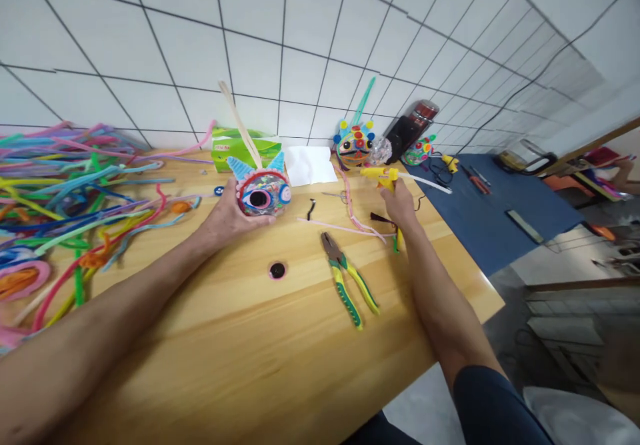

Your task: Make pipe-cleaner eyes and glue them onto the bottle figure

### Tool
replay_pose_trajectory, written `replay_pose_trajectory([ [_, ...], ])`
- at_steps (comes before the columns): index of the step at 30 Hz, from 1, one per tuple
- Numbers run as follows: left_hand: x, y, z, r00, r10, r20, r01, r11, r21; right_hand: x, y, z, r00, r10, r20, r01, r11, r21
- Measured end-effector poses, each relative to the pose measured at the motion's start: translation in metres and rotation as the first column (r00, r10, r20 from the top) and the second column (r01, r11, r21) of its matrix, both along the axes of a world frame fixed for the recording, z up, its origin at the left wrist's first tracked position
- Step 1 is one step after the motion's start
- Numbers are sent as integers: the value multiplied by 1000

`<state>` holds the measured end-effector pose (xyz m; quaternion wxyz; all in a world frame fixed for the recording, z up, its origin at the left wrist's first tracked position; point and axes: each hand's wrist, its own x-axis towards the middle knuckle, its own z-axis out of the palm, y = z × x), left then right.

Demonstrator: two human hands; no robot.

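My left hand (233, 215) is wrapped round the side and underside of a colourful round craft head (265, 195) with blue ears, a pink-rimmed black eye and a pale stalk on top. In my right hand (397, 202) is a yellow glue gun (383, 177), its nozzle pointing left and a white glue stick coming out at the back. A black disc with a pink rim (277, 270) lies on the wooden table (225, 352). Between my arms rest pliers (345, 272) with green and yellow handles, their jaws toward the wall.
Many pipe cleaners (90, 212) cover the left side. Along the wall stand a green box (220, 152), white paper (310, 165), a second craft head (355, 144) and a dark red bottle (413, 125). A blue mat (520, 205) with tools lies right.
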<state>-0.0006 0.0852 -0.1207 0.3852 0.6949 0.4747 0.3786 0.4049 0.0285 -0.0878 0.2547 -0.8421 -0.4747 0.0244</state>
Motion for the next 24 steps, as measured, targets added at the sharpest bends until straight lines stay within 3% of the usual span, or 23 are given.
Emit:
replay_pose_trajectory([
  [4,0,4,-5,990,-58,131,53,998,40,-34,-8,24,966,254,51,-259,939,226],
  [9,-3,9,-14,988,-70,134,63,997,54,-96,-13,44,917,320,239,-375,895,240],
  [14,-5,10,-16,985,-94,145,88,995,50,-128,-10,32,870,343,354,-437,868,233],
  [19,-5,9,-15,978,-118,173,118,993,8,-126,-5,15,852,322,412,-439,869,230],
  [24,-7,11,-9,965,-159,210,167,986,-23,-124,-1,7,856,354,376,-442,879,179],
])
